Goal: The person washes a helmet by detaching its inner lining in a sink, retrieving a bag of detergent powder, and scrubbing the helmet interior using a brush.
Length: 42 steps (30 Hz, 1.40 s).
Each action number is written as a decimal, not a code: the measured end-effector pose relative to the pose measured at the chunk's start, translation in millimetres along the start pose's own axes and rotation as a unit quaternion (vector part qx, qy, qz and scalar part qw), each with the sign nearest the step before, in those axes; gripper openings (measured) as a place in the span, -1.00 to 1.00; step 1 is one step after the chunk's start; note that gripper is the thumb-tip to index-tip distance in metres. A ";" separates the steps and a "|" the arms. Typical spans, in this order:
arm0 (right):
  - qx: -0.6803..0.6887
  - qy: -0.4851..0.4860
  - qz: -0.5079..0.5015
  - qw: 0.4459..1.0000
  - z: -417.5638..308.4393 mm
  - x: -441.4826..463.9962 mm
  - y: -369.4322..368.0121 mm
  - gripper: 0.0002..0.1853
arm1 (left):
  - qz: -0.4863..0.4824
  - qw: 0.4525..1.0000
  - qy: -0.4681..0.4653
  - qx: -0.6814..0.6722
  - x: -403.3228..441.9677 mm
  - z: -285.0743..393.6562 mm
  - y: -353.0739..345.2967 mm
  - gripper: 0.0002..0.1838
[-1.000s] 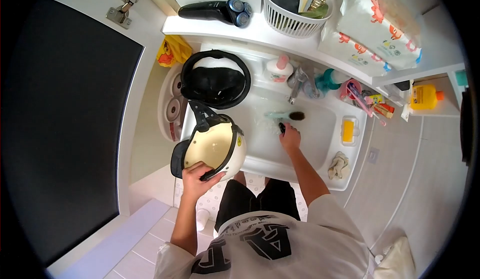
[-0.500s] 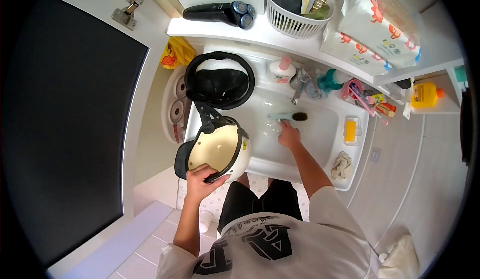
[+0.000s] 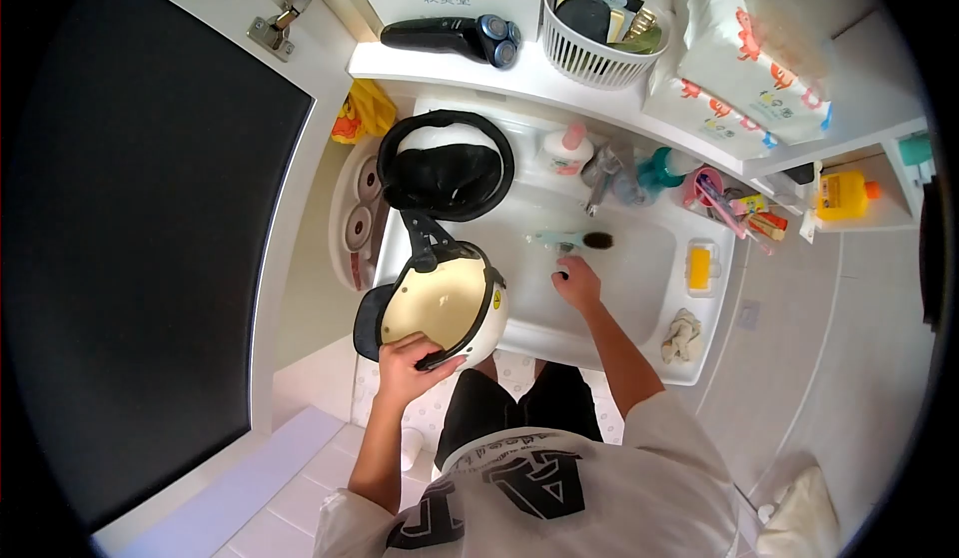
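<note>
Drawn slightly nearer the person since the earlier frame, the right hand [image 3: 577, 283] has been curled at the fingers, which had been pointed at the brush [image 3: 574, 240]. By this the brush appears to be left ungripped, lying in the far middle of the sink [image 3: 634, 283] with its bristles to the right. Beside the fingers a small dark item [image 3: 562, 275] is seen; whether it is held cannot be told. The right forearm is slanted from the near right toward the far left. By the left hand [image 3: 408, 366], closed over the near rim, the helmet [image 3: 440, 298] is kept at the sink's left edge, open side up, just nearer than the black padded liner [image 3: 445, 168].
</note>
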State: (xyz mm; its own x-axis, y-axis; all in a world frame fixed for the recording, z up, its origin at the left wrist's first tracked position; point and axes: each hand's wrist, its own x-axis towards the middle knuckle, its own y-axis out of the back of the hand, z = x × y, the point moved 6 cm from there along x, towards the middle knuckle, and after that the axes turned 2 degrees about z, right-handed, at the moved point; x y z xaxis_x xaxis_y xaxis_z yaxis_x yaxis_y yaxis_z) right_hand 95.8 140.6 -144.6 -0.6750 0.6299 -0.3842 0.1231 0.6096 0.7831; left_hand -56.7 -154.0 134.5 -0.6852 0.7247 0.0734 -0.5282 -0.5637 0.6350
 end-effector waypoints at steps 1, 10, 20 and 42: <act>0.044 -0.021 0.008 0.999 5.0 -4.3 7.9 -0.47 | -0.003 1.000 0.001 -0.003 0.1 0.3 -0.4 -0.75; 0.056 0.086 0.322 0.941 -96.9 -23.0 225.5 -0.28 | -0.012 0.999 -0.042 -0.005 -3.1 5.9 -5.1 -0.75; -0.236 0.095 0.291 0.922 -97.1 19.8 246.5 -0.50 | -0.005 1.000 -0.017 0.007 -10.1 -3.6 -2.3 -0.74; -0.219 0.081 0.240 0.942 -115.1 25.0 270.4 -0.60 | -0.009 0.999 -0.040 -0.010 -4.3 4.3 2.3 -0.73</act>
State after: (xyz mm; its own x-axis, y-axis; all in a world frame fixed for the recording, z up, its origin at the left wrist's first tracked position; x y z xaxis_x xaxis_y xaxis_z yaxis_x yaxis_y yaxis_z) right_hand 28.5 265.7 113.7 -0.7250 0.6787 0.1175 0.1551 -0.0053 0.9879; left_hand -52.8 -156.7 139.0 -0.6340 0.7633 0.1245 -0.5499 -0.5581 0.6214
